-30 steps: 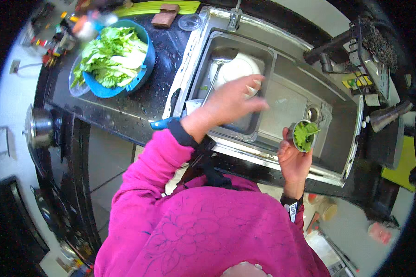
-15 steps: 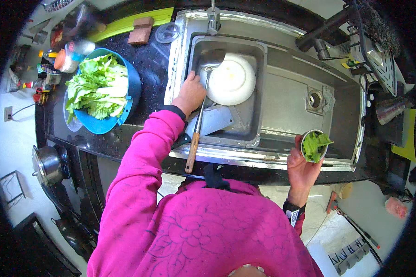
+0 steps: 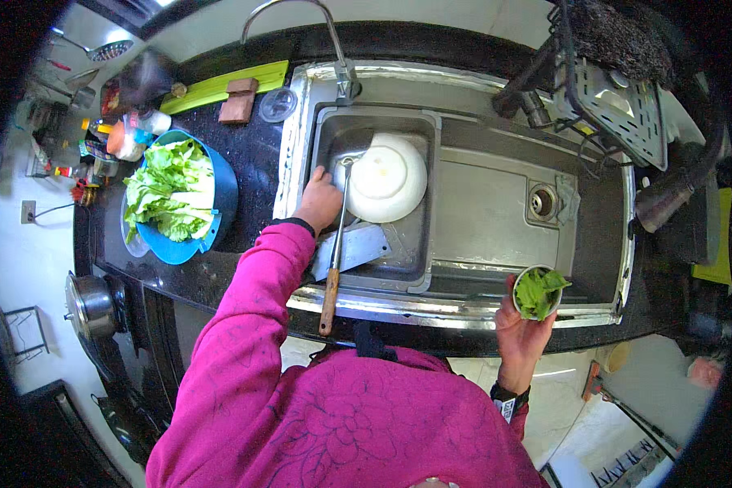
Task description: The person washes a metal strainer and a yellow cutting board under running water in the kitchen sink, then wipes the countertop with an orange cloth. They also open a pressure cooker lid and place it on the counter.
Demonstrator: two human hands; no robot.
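Observation:
In my right hand (image 3: 522, 329), at the front edge of the sink, is a small white cup (image 3: 557, 307) with green leaves (image 3: 538, 291) standing out of it. My left hand (image 3: 321, 203) lies at the left rim of the small basin, its fingers curled together; anything inside them is hidden. Just right of it, a long spatula (image 3: 332, 285) with a wooden handle leans across the basin's front rim. Beneath the spatula lies a cleaver (image 3: 364, 247), its blade over the basin. An upturned white bowl (image 3: 390, 180) sits in the basin.
A blue basin (image 3: 226, 191) piled with lettuce (image 3: 175, 191) stands on the dark counter at left. Behind it are reddish-brown blocks (image 3: 237, 106) and a clear round lid (image 3: 277, 106). The tap (image 3: 346, 77) rises behind the sink; a dish rack (image 3: 618, 114) stands back right.
The whole view has shifted, so the sink now sits lower and slightly left. My right hand still holds the cup of leaves; my left hand stays at the basin's left rim.

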